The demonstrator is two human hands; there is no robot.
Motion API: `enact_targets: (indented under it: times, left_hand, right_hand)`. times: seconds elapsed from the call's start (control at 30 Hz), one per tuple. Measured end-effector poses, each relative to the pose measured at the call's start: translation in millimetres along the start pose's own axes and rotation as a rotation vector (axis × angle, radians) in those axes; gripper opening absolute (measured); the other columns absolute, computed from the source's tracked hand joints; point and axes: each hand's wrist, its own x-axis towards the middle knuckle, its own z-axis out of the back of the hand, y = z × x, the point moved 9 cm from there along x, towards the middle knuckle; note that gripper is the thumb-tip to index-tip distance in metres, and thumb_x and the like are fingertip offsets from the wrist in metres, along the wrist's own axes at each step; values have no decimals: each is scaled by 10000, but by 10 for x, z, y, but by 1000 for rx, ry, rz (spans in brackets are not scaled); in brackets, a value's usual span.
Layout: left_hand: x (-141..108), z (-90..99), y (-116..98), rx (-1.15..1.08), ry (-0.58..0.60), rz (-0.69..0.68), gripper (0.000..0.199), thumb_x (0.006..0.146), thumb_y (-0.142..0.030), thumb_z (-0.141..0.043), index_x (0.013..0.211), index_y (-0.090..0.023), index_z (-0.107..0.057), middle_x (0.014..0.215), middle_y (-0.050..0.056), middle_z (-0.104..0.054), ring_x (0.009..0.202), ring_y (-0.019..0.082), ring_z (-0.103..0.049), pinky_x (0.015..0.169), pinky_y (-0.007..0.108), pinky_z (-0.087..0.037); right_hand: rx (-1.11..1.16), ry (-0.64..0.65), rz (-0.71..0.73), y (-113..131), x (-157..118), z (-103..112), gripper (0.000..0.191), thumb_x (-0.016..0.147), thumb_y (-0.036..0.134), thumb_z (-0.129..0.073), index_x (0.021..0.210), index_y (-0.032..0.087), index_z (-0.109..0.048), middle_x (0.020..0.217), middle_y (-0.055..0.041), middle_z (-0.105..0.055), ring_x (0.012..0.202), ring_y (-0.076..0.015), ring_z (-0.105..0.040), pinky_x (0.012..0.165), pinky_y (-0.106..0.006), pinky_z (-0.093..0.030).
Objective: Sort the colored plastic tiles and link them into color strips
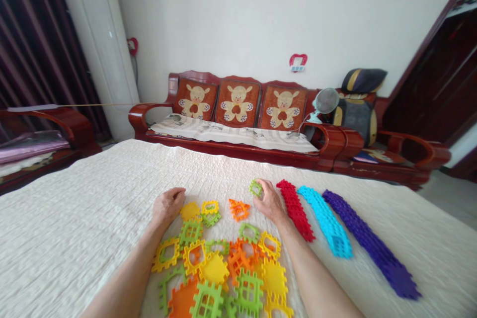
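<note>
Now a tooth-edged green plastic frame (252, 190) in the right hand (269, 200).

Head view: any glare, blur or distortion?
Head view, edges: white cabinet and dark door frame lean outward, wide-angle style; white cover smeared at lower left. Head view, cabinet: small bright glint. Head view, centre: soft light, no harsh shadows around the tiles; green piece in the right hand slightly soft, outline readable.

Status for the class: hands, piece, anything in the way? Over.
Right hand: holding small green piece. Left hand: curled, nothing visible in it. Orange triangular piece between hands; red strip beside right wrist.
</note>
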Motion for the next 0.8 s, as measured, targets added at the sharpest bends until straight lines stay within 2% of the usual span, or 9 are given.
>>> enact_targets:
  times: [0.17,0.27,0.5,0.8]
  left_hand:
    - [-11,10,-8,4,-3,-3,322,791,-326,-440,956,-235,-702,886,12,-724,801,169,-656,704,214,-472]
    - [-3,-7,-2,-11,0,-9,326,793,-324,-436,956,-228,-701,881,13,-724,791,164,-656,701,212,-471]
    - [17,-29,37,-23,-9,-7,316,784,-327,-449,947,-229,-701,870,10,-724,786,164,-652,674,212,-463]
    - [1,-12,26,-14,-9,8,313,779,-328,-448,937,-237,-704,854,5,-724,771,160,-652,670,210,-458]
  right_hand:
    - [-54,-61,72,5,40,68,503,655,119,-484,1154,175,-493,1135,-84,-547,1083,-206,-504,958,-356,-399]
    - [-156,-107,100,-74,74,92,514,636,80,-460,1144,153,-497,1139,-101,-548,1095,-220,-484,977,-376,-375]
    - [-273,-49,93,-298,113,-72,518,630,43,-435,1133,141,-503,1137,-116,-561,1086,-225,-482,955,-379,-386]
    - [-267,-10,48,-335,108,-96,525,626,46,-447,1136,159,-501,1149,-100,-561,1084,-215,-488,944,-358,-391]
